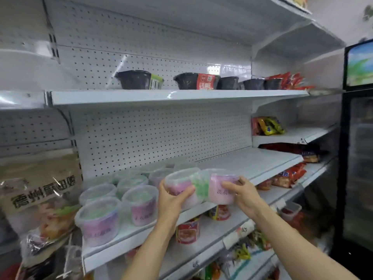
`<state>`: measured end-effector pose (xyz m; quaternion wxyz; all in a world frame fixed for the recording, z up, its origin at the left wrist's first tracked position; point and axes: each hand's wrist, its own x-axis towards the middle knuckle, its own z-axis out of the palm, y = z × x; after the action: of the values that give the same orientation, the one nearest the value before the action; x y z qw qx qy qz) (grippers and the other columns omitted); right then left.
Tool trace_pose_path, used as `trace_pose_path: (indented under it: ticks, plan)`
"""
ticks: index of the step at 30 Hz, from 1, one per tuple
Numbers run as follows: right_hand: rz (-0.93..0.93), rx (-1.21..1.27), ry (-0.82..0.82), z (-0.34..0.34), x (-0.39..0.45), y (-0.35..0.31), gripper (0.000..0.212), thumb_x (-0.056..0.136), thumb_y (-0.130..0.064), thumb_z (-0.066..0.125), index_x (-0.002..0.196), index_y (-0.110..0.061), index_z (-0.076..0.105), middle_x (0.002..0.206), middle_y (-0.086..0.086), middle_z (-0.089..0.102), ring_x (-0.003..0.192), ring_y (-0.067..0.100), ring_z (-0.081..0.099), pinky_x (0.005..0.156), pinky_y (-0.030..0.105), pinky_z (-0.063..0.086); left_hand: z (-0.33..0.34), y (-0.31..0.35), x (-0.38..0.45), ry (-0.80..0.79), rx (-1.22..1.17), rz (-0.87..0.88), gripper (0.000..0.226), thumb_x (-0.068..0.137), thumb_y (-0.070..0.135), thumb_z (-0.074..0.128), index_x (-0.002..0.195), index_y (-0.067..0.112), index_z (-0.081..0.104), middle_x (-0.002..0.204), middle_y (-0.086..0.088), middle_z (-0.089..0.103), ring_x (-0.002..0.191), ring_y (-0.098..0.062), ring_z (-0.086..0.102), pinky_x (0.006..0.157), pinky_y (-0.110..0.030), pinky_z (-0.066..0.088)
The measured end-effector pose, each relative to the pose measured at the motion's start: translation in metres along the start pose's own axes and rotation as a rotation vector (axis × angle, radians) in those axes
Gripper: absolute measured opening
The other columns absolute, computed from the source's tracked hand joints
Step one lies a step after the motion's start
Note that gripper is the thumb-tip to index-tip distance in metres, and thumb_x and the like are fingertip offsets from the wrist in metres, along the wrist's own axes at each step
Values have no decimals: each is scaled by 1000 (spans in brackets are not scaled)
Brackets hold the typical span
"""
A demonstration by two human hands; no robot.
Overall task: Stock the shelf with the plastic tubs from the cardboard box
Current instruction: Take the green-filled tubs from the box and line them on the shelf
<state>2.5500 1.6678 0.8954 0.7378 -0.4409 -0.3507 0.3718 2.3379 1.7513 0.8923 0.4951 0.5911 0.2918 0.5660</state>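
Hands at white metal shelf (252,164): left hand (171,196) grips translucent pink-labelled plastic tub (181,185), right hand (243,196) grips second matching tub (221,188), both just above shelf edge beside stocked tubs (119,203).

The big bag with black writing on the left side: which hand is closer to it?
Left. The left hand holds a tub nearer the bag, with shelved tubs between. The right hand holds another tub farther right.
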Motion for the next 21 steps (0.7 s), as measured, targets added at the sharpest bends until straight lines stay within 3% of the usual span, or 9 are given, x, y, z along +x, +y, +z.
trace_pose_path:
  ticks: [2,5,9,13,17,21]
  plan:
    - [19,-29,-59,-11,38,7,78,54,-8,90,120,7,51,121,24,62,106,35,63,89,44,55,17,-11,12,97,49,16,76,64,19,93,126,24,50,112,9,66,100,-6,66,86,-26,55]
    - [39,-97,-158,-21,86,21,94,36,-24,96,116,3,53,118,19,65,111,34,62,91,41,54,35,-30,25,202,131,79,84,62,23,94,129,31,44,116,17,62,103,6,60,82,-11,49]
    - [89,-123,-283,-30,129,44,80,36,-21,94,106,-8,57,117,16,66,105,30,66,79,36,55,47,-58,35,314,245,109,94,58,32,95,133,35,38,127,14,58,118,-6,57,100,-25,47]
    - [128,-119,-376,-32,149,61,85,35,-20,97,110,-12,59,117,14,68,108,34,65,83,44,56,47,-75,37,385,367,129,100,59,30,95,140,24,36,135,4,54,126,-14,53,107,-36,46]
    - [148,-114,-459,-25,158,70,87,38,-19,93,118,-14,59,116,5,69,111,28,63,89,51,54,36,-82,37,453,445,154,102,58,30,95,141,21,36,136,2,51,128,-15,50,111,-37,42]
    - [141,-89,-507,-21,166,74,102,32,-27,99,124,-15,57,118,5,68,113,23,63,93,40,53,36,-81,36,451,501,137,106,58,30,95,143,16,33,139,-1,48,131,-16,47,113,-33,39]
